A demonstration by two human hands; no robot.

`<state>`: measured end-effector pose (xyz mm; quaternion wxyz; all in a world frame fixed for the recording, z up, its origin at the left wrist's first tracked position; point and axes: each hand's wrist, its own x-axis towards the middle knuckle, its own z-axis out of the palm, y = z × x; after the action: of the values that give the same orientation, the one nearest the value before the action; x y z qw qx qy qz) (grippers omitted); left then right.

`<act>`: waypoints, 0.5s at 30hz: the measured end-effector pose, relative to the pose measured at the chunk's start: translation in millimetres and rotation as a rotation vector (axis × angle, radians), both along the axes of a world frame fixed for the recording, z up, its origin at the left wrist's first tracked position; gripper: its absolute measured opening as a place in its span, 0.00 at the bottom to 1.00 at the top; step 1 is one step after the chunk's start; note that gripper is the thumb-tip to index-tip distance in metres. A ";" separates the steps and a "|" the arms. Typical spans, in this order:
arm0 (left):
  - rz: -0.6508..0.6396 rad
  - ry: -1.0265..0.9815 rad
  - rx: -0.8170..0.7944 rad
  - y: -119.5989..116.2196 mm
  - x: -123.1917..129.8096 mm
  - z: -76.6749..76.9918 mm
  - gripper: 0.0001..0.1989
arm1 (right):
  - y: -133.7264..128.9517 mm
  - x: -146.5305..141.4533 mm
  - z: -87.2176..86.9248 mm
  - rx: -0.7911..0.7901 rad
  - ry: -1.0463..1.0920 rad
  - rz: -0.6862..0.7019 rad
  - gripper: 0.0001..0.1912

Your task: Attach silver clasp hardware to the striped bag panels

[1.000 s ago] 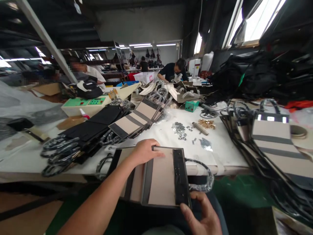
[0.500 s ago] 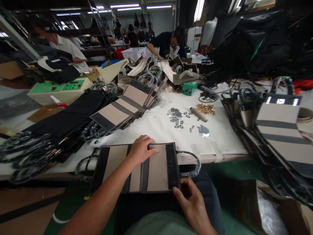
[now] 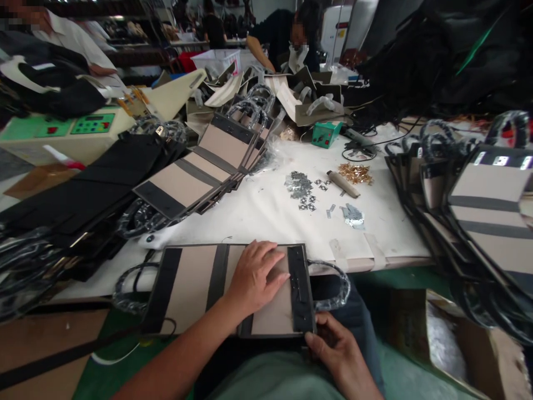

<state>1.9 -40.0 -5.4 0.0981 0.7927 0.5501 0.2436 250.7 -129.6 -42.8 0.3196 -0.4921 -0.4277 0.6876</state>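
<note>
A flat bag panel [image 3: 194, 278], beige with dark bands, lies partly over the near table edge and my lap. Plastic-wrapped handles stick out at both its ends. My left hand [image 3: 256, 278] rests on the panel right of its middle, fingers apart and palm down. At the panel's lower right corner, my right hand [image 3: 331, 341] pinches the edge between thumb and fingers. The dark strip [image 3: 300, 289] beside it carries small metal points.
Beyond are metal plates [image 3: 297, 184], brass pieces [image 3: 356, 173], a taped tool [image 3: 343, 184] and a green box [image 3: 326, 135]. Bag panels are stacked at left [image 3: 187, 178] and right [image 3: 483, 222]. People work behind. An open carton [image 3: 499, 355] stands lower right.
My left hand has slid right across the panel toward the dark strip, its fingers more spread. My right hand stays at the corner. The view has tilted down a little.
</note>
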 end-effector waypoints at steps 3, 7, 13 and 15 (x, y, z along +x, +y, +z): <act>0.028 0.037 -0.008 -4.5 4.8 -2.4 0.16 | 3.5 7.1 -3.1 -0.169 0.134 0.019 0.21; -0.002 0.041 -0.001 -10.4 5.4 -5.9 0.16 | 23.4 9.9 -3.1 -0.108 0.222 -0.123 0.32; -0.001 0.014 -0.017 -13.0 0.9 -5.9 0.17 | 52.9 9.1 -3.7 -0.076 0.239 -0.160 0.27; -0.015 -0.006 -0.022 -12.3 -1.4 -5.9 0.18 | 52.5 10.8 10.3 -0.033 0.180 -0.045 0.28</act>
<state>0.5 -52.3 -11.2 0.1100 0.7949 0.5466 0.2391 261.5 -77.1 -32.6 0.3639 -0.4430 -0.3745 0.7287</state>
